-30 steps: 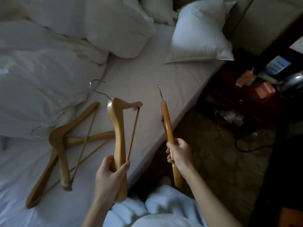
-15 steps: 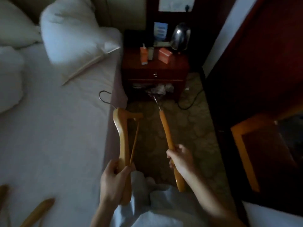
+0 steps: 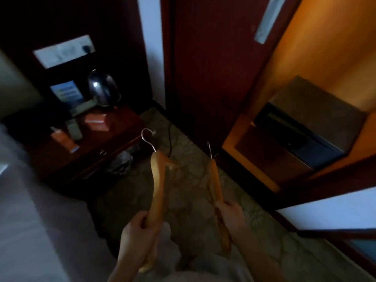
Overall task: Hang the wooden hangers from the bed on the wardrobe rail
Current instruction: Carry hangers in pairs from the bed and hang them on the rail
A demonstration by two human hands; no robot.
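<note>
I hold one wooden hanger in each hand over the carpet. My left hand (image 3: 140, 239) grips the lower arm of the left hanger (image 3: 157, 184), whose metal hook points up and away. My right hand (image 3: 230, 214) is closed around the middle of the right hanger (image 3: 215, 184), seen edge-on, hook up. The open wardrobe (image 3: 317, 58) with its orange-lit interior stands at the upper right. No rail shows in this frame. The bed (image 3: 30, 210) lies at the left edge; the hangers left on it are out of sight.
A dark nightstand (image 3: 122, 127) at the left carries a kettle (image 3: 102, 89), an orange box and a bottle. The dark red wardrobe door (image 3: 207, 68) stands ahead. A safe (image 3: 309, 131) sits inside the wardrobe. A cable runs across the patterned carpet (image 3: 193, 190).
The view has swung right, from the bed to the nightstand and then to the wardrobe. Both hands keep their hangers, held upright in front of me.
</note>
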